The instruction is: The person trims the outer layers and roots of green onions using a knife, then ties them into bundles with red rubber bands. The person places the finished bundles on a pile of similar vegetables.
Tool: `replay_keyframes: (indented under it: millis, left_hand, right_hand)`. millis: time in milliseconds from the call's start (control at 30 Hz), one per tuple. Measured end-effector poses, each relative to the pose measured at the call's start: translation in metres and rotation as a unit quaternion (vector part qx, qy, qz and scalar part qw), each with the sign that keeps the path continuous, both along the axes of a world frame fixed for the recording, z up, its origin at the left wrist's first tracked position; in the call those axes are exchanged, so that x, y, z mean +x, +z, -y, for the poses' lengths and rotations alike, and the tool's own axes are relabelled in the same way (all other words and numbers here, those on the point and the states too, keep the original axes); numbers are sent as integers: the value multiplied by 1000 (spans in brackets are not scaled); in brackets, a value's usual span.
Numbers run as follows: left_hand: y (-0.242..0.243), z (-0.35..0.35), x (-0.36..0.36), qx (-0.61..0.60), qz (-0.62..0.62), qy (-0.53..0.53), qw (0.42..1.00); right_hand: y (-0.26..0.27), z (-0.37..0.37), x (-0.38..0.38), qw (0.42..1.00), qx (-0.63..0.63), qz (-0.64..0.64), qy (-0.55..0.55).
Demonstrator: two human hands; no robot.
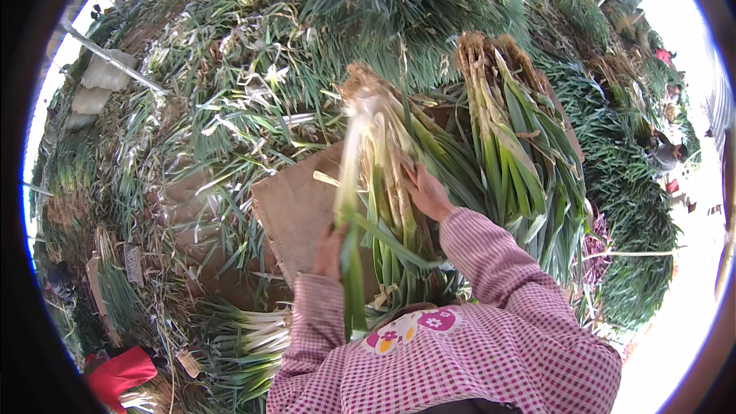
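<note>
My left hand (329,250) is closed around a leek-like stalk (347,184), which is blurred and stands with its pale end up and its green leaves hanging below. My right hand (430,192) lies against a pile of untrimmed stalks (388,167), roots pointing away from me. Its fingertips are partly lost among the stalks, so I cannot tell whether they grip any. Under the pile a brown board (307,210) shows on the left. Another rooted bundle (506,132) leans to the right of my right hand.
Cleaned stalks with white shanks (261,330) lie at my lower left, near a red cloth or bag (123,376). Loose leaves and peelings (241,121) litter the ground on the left. A large heap of green stalks (414,6) spreads ahead, and another heap (632,230) stands at right.
</note>
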State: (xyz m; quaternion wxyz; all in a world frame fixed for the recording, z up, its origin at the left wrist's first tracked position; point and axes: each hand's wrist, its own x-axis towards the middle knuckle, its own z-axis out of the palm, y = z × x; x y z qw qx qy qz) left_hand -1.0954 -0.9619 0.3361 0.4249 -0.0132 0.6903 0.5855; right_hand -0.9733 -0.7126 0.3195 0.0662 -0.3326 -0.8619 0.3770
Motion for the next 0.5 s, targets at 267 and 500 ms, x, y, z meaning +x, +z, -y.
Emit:
replay_keyframes:
  millis: [267, 500]
  left_hand:
    - [-61, 106, -49, -83, -314, -10, 946]
    - [-121, 92, 52, -276, -537, -136, 785]
  right_hand:
    - [54, 105, 194, 976, -105, 176, 67]
    - [32, 107, 167, 990, -76, 98, 61]
